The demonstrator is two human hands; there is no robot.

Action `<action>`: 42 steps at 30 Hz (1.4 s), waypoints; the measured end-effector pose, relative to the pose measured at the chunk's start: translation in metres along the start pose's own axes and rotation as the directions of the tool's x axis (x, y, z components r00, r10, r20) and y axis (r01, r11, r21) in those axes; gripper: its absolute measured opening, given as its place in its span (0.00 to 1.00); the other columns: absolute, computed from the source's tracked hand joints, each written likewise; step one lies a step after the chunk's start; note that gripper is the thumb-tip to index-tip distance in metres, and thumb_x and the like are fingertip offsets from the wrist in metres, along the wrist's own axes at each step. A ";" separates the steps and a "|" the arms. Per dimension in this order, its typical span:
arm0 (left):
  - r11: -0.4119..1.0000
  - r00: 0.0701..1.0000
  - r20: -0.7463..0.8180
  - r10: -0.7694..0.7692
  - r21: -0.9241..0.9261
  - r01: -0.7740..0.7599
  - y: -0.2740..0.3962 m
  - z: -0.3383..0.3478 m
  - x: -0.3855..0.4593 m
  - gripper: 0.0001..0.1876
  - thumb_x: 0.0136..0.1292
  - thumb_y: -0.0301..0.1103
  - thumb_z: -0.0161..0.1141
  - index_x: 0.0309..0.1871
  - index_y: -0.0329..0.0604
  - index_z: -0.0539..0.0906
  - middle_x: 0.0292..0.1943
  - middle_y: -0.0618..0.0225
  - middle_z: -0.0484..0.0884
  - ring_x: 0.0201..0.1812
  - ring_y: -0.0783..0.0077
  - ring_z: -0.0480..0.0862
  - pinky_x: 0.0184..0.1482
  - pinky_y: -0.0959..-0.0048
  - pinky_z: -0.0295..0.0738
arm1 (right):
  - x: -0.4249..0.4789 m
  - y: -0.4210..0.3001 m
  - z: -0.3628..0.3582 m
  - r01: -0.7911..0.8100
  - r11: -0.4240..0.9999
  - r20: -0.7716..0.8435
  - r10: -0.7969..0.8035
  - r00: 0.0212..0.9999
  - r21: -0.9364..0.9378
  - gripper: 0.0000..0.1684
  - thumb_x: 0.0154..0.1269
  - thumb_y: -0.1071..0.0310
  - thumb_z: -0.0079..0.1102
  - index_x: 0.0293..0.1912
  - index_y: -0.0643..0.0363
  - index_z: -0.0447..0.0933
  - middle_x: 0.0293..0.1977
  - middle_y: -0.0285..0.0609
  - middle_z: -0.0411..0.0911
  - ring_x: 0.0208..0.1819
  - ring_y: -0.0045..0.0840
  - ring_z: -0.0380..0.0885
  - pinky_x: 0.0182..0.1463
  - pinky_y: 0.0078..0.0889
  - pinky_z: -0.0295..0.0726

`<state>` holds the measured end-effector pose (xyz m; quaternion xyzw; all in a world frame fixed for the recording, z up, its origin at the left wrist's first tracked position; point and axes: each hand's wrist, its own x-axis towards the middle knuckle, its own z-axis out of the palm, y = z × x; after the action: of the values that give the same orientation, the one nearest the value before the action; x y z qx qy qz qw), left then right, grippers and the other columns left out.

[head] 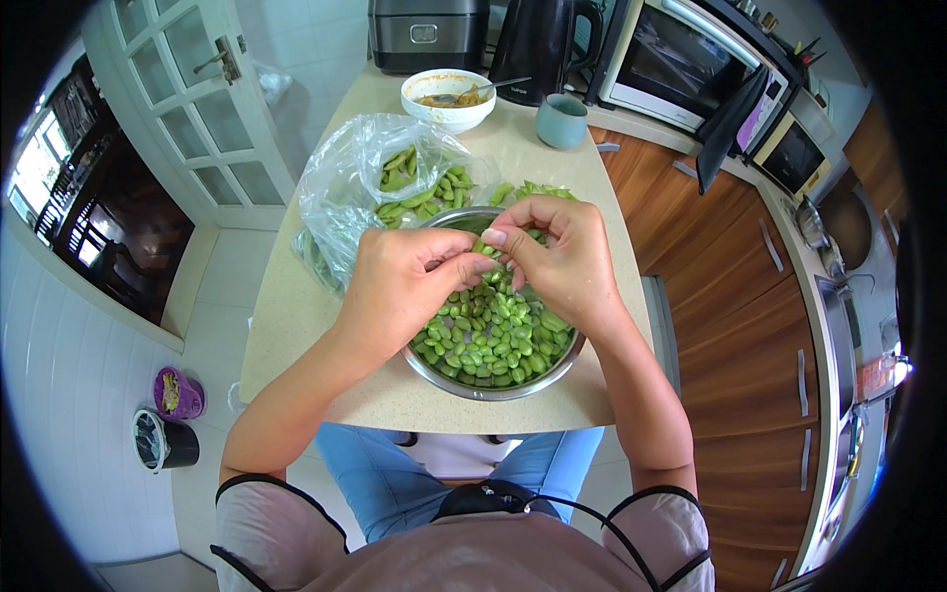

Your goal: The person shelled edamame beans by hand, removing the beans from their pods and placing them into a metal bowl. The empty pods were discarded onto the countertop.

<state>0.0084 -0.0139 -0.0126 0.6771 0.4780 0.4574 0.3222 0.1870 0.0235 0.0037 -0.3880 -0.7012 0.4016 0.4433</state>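
Observation:
Over a round metal bowl point(484, 394), my left hand point(410, 285) and my right hand point(558, 255) meet at the fingertips. Between them they pinch a green soybean pod point(484, 249), mostly covered by the fingers. Shelled green soybeans point(488, 337) lie across the bowl's inside beneath my hands. Behind the left hand sits a clear plastic bag point(340, 192), its mouth showing whole edamame pods point(425, 189). More green pods or husks point(544, 191) lie on the counter just beyond the right hand, partly hidden by it.
On the beige countertop point(296, 355), a white bowl point(449, 122) with food remains and a spoon stands at the back, near a blue-green cup point(561, 120). Behind are a black electric kettle point(533, 52) and a rice cooker point(429, 37). Two bins, one purple point(191, 398), one black point(180, 444), stand on the floor.

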 end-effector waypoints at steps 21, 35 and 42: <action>0.912 1.000 -0.004 -0.018 -0.410 0.015 -0.004 -0.004 0.006 0.11 0.69 0.22 0.61 0.51 0.25 0.81 0.41 0.53 0.87 0.41 0.64 0.89 0.45 0.69 0.89 | 0.001 -0.004 -0.001 -0.021 0.973 0.036 0.013 0.999 0.228 0.11 0.71 0.70 0.62 0.41 0.71 0.79 0.29 0.42 0.82 0.26 0.15 0.79 0.27 0.19 0.81; 0.942 0.999 -0.039 0.027 -0.332 -0.039 0.000 -0.005 0.008 0.17 0.78 0.34 0.50 0.56 0.28 0.80 0.47 0.52 0.86 0.46 0.60 0.89 0.48 0.65 0.87 | 0.004 -0.002 -0.009 0.052 0.984 -0.050 -0.044 0.998 0.171 0.12 0.71 0.69 0.62 0.43 0.71 0.79 0.31 0.42 0.82 0.31 0.18 0.82 0.30 0.18 0.83; 0.912 0.999 0.006 -0.031 -0.408 0.031 -0.001 -0.010 0.012 0.18 0.80 0.39 0.45 0.45 0.29 0.78 0.41 0.52 0.87 0.44 0.63 0.89 0.46 0.69 0.86 | 0.025 0.025 -0.046 -0.062 0.908 -0.332 -0.087 0.939 -0.414 0.12 0.70 0.68 0.61 0.44 0.69 0.83 0.35 0.44 0.85 0.33 0.23 0.83 0.38 0.27 0.83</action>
<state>0.0000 -0.0025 -0.0062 0.5871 0.3828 0.5423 0.4634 0.2266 0.0659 0.0017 -0.5332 -0.6853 0.1655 0.4676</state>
